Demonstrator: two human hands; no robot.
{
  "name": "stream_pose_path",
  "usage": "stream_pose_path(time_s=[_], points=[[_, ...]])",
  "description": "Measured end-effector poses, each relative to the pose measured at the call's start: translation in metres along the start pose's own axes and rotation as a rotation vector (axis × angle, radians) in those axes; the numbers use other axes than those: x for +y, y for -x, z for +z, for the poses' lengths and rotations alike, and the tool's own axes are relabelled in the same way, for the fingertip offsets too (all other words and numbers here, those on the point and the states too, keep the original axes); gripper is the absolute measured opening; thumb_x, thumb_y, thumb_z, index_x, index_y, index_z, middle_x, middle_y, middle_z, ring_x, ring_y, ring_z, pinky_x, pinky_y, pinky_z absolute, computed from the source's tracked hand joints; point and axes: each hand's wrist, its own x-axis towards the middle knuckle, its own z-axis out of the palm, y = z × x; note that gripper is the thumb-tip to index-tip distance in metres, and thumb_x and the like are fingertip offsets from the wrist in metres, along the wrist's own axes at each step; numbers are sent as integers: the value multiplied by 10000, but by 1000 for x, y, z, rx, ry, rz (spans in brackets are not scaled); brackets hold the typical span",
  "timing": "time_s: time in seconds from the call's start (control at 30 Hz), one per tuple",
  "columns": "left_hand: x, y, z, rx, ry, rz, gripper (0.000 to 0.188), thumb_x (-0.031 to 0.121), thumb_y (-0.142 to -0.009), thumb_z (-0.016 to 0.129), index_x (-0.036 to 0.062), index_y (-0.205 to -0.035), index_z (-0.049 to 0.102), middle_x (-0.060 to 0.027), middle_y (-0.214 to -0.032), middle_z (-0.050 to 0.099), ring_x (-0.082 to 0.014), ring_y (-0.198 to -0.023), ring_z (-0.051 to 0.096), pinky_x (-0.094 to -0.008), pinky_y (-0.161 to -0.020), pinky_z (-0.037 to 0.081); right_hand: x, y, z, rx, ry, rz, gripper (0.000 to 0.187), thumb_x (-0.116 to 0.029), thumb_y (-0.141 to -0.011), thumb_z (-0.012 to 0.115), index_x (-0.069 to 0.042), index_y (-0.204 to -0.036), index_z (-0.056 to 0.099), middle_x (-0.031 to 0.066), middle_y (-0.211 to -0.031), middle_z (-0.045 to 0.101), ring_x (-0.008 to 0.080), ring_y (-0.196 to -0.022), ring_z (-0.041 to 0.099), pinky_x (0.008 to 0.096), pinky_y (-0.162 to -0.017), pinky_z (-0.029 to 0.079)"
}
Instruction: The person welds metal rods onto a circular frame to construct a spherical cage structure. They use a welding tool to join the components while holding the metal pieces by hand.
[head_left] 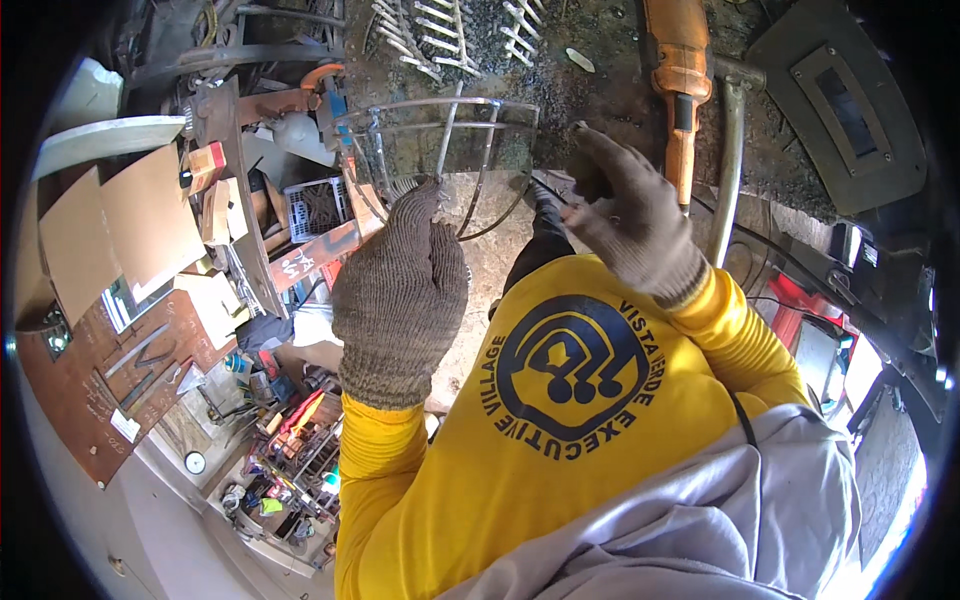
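My left hand (400, 290), in a brown knit glove, is closed at the near side of a round metal rod frame (485, 160). One of the frame's rods runs down to the fingertips. Thin bristle-like strands stick out beside these fingers; what they belong to is hidden. To the right of the frame, my right hand (635, 215), gloved the same way, is raised with thumb and fingers spread apart. Nothing shows between them. The frame rests partly over the edge of a dark, stained work surface (610, 90).
An orange power tool (680, 80) lies beyond my right hand, beside a bent metal pipe (732, 160). Farther right is a dark welding shield (850, 105). Small racks of pale rods (430, 35) lie at the back. Cardboard (150, 220) and a plastic crate (315, 208) stand left.
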Motion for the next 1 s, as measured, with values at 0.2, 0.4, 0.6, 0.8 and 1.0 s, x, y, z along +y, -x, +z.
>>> stream_pose_path(time_s=[0.2, 0.4, 0.6, 0.8, 1.0], points=[[3, 0, 3, 63, 28, 64, 248, 90, -944, 605, 25, -1179, 646, -192, -1017, 711, -325, -852, 717, -398, -747, 558, -27, 59, -49, 146, -240, -20, 527, -155, -922, 698, 56, -1369, 515, 87, -969, 655, 125, -775, 637, 261, -727, 520], [0, 5, 3, 48, -41, 7, 251, 184, -947, 612, 81, -1173, 654, -196, -968, 719, -386, -869, 707, -460, -754, 553, -3, 109, -86, 857, 5, -43, 434, -200, -988, 635, 16, -1331, 481, 62, -915, 603, 119, -764, 553, 262, -706, 482], [16, -3, -8, -68, -72, 5, 244, 239, -951, 571, 88, -1131, 637, -211, -941, 701, -420, -857, 687, -497, -740, 547, -3, 146, -117, 1328, 325, -102, 382, -154, -1004, 613, -7, -1346, 527, 93, -1142, 643, 189, -1028, 590, 323, -920, 496], [-21, -4, 6, 28, -116, 165, 281, 257, -962, 519, 65, -1136, 627, -240, -1049, 694, -418, -973, 680, -518, -815, 533, 3, 166, -166, 1652, 404, 165, 561, -258, -868, 803, 15, -1294, 562, 124, -1203, 662, 200, -1099, 622, 323, -963, 487], [1, -5, -18, -138, -125, 62, 280, 240, -986, 493, 45, -1151, 606, -267, -1087, 661, -442, -1020, 642, -536, -870, 497, 5, 172, -187, 1771, 793, 395, 683, -420, -800, 824, -9, -1288, 580, 188, -1155, 695, 305, -1088, 670, 380, -966, 489]])
